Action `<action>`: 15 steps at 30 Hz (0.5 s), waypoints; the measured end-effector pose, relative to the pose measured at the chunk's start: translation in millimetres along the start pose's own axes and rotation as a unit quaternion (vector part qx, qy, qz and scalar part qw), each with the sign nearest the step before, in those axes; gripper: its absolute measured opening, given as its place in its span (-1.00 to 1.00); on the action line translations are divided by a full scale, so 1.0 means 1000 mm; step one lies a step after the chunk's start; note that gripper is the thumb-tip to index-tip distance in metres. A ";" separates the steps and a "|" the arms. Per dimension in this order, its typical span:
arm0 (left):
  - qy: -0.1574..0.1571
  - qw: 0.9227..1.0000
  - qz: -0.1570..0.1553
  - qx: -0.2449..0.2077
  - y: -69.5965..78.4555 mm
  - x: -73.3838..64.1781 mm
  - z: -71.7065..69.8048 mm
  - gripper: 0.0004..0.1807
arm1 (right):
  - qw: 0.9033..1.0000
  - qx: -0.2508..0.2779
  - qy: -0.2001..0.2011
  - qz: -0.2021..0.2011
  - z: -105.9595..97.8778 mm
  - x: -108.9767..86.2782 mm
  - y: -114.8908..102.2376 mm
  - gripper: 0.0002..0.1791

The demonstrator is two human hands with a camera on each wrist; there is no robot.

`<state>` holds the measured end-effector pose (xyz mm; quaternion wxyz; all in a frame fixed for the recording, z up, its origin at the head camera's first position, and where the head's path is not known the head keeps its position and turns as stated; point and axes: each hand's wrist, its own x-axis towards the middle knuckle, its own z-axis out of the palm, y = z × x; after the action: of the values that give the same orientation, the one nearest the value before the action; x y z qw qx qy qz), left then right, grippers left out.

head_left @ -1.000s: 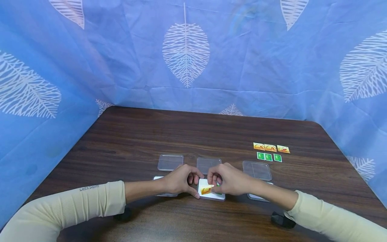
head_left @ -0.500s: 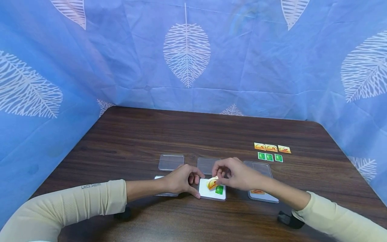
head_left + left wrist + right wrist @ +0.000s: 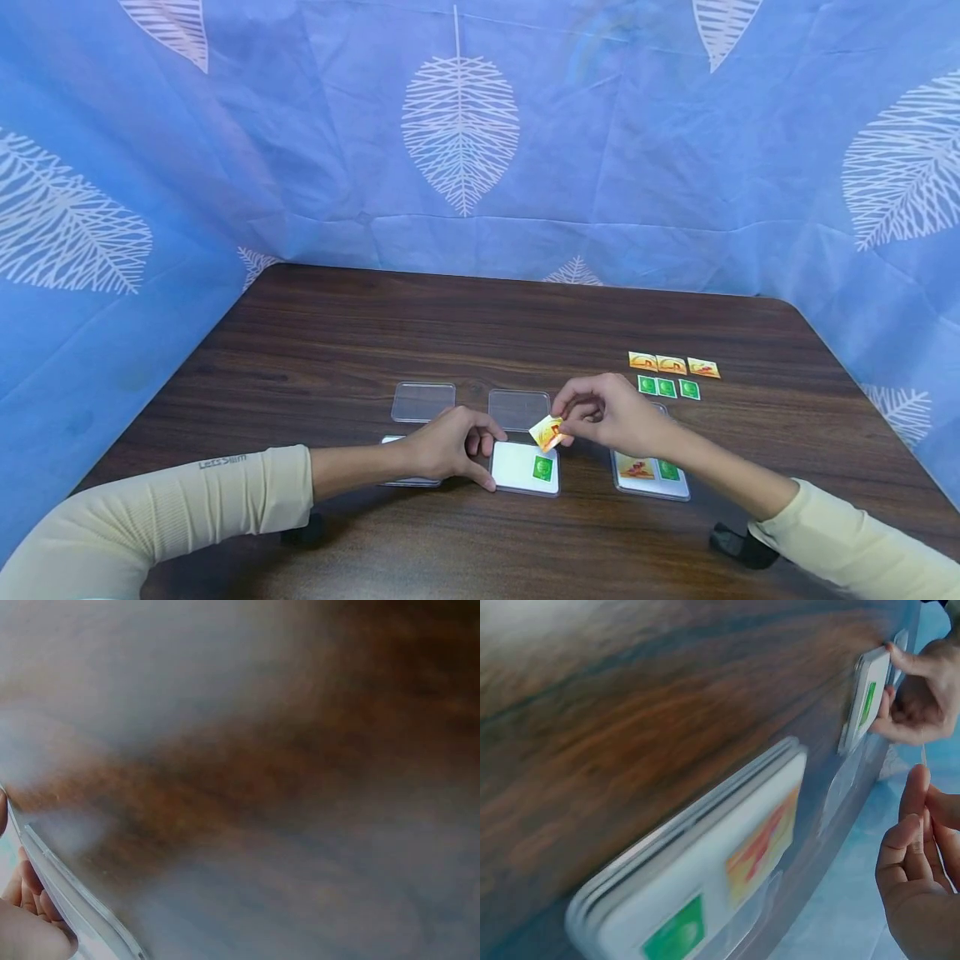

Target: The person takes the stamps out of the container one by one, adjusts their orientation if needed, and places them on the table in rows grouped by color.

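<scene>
My left hand (image 3: 457,446) spans the left side of the middle clear plastic case (image 3: 517,486), thumb at the near corner and a finger at the far one. This case has a white insert with a small green stamp-like piece (image 3: 543,468) on its right half. Above the case's far right corner, my right hand (image 3: 618,412) pinches a small yellow-orange stamp-like piece (image 3: 547,433) between thumb and fingers. In the right wrist view this piece is only a thin edge at the fingertips (image 3: 919,776).
A right case (image 3: 705,862) holds one orange and one green piece. A left case (image 3: 408,482) is partly behind my left hand. Clear lids (image 3: 423,402) lie beyond the cases. Yellow pieces (image 3: 671,365) and green pieces (image 3: 667,387) lie in rows at the right.
My right hand has lifted the yellow-orange piece off the middle case's white insert and moved it right and away from me. The green piece there is now uncovered. My left hand stays put.
</scene>
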<state>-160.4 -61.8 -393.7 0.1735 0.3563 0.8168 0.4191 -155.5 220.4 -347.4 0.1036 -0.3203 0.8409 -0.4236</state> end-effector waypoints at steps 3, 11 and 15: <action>0.001 1.000 0.001 -0.001 0.000 0.000 0.000 -0.49 | 1.000 -0.003 0.002 -0.003 -0.007 -0.003 0.006 -0.81; 0.001 1.000 0.011 -0.002 -0.001 -0.001 -0.001 -0.49 | 1.000 0.003 0.023 -0.016 -0.020 -0.015 0.023 -0.77; -0.001 1.000 0.014 0.000 -0.001 -0.001 -0.001 -0.49 | 0.998 -0.012 0.053 -0.025 -0.026 -0.019 0.030 -0.76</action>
<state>-160.8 -63.0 -393.5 0.1684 0.3676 0.8117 0.4215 -165.9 261.9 -356.7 0.0444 -0.3196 0.8419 -0.4326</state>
